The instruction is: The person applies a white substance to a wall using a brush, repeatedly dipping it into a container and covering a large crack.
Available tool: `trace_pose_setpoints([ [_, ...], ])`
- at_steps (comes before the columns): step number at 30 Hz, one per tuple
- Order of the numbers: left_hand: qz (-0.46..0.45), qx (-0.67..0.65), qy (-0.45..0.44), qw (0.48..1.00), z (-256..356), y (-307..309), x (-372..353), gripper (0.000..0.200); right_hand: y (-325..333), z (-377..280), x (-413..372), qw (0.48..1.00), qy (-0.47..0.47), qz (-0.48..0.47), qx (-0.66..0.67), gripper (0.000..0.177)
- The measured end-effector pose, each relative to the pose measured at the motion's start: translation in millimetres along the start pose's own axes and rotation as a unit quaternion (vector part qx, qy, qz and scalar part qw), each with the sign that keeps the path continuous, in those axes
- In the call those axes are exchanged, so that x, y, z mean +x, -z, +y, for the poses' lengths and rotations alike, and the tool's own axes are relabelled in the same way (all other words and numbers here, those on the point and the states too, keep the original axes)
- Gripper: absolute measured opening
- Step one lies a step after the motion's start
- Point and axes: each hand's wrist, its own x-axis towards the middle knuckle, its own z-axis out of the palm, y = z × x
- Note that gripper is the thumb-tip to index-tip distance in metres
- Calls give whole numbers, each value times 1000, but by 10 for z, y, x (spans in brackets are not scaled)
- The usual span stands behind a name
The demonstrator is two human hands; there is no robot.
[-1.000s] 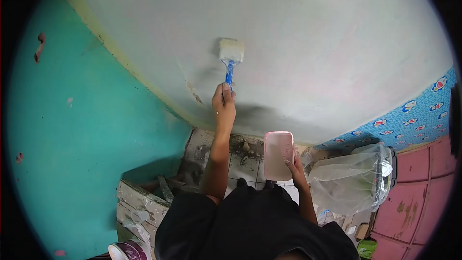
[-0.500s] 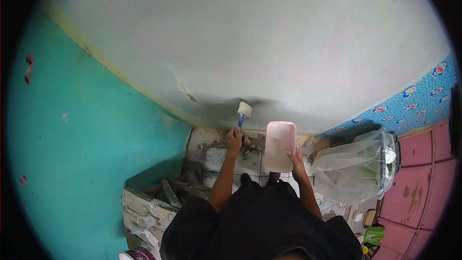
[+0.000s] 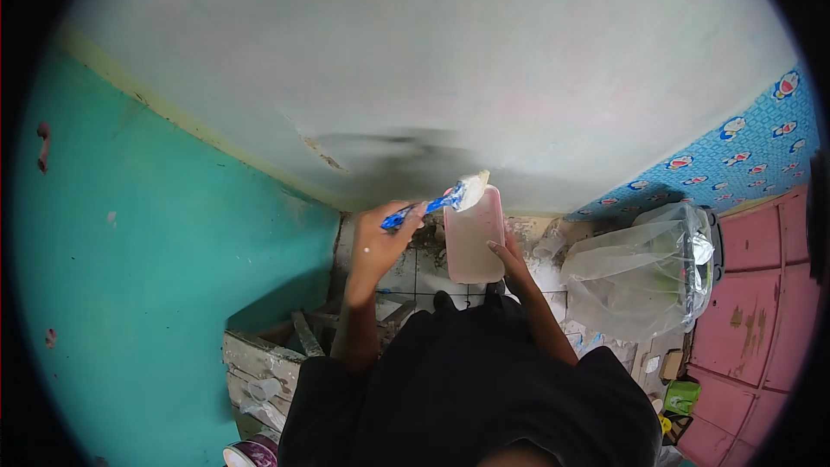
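My left hand (image 3: 386, 240) is closed round the blue handle of a paint brush (image 3: 469, 192), whose bristles are coated white. The brush points to the right, its bristles over the far left rim of a pink-rimmed tray (image 3: 475, 242). Whether they touch the tray I cannot tell. My right hand (image 3: 510, 261) grips the tray by its right side, thumb over the edge. Whitish material covers the inside of the tray. Beyond both hands rises a pale wall (image 3: 484, 60) with a chipped patch.
A teal wall (image 3: 156, 251) stands at left, with a worn wooden cabinet (image 3: 259, 359) below it. To the right are a plastic-covered bin (image 3: 635, 281), blue patterned wall covering (image 3: 692, 169) and pink panels (image 3: 743, 320). A purple-and-white bucket (image 3: 252, 451) sits at the bottom left.
My left hand has come back from the wall, moving left and nearer the camera. The brush has swung rightward over the tray's rim. The tray and my right hand have shifted left and slightly up.
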Motion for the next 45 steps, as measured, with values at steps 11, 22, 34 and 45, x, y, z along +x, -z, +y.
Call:
trace_pose_setpoints([
  [11,-24,163,-144,976,26,-490,107,24,0,-54,-107,997,-14,-6,73,79],
  [22,-182,146,-162,959,-85,-636,177,28,41,-184,-82,997,-36,17,67,69],
  [34,-114,137,-280,943,-98,-706,260,26,76,-234,-59,997,-53,15,52,69],
  [45,-66,168,-305,935,-145,-721,293,20,99,-261,-87,997,-57,14,54,70],
])
